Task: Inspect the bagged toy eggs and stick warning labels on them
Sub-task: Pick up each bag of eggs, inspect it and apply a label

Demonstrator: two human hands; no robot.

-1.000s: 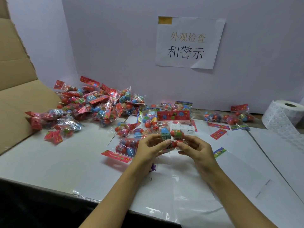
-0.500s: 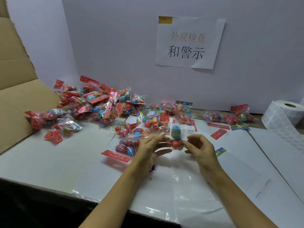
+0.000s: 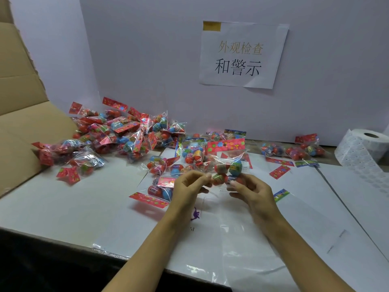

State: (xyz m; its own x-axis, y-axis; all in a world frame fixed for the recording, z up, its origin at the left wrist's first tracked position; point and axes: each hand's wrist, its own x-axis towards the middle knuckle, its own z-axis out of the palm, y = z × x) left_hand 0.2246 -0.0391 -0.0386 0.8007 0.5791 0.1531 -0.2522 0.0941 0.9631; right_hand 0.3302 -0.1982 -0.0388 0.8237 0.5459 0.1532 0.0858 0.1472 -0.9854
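A: Since half a second ago the held bag [image 3: 228, 165] has turned, so its red floral header card now faces up toward the wall, and both hands have drawn closer under it.

B: Start from the left, then.

A: Far left, a cardboard flap [image 3: 23, 127] leans over the white table [image 3: 63, 203]. Beside it lies the big pile of bagged eggs [image 3: 117, 138], heaped against the wall. Nearer the middle, a few loose bags [image 3: 162, 165] lie flat on the table.

B: And the hands?

A: Left hand [image 3: 189, 186] pinches the lower left corner of the held bag, fingers curled, thumb against a red egg. Right hand [image 3: 252, 190] grips the lower right side the same way, fingertips on the eggs. That bag is lifted off the table, between both hands.

B: Further right?

A: A paper sign [image 3: 242, 55] is taped on the wall above. A small group of bags [image 3: 294, 150] sits by the wall, and at the far right stands the label roll [image 3: 366, 146], its strip trailing down onto the table.
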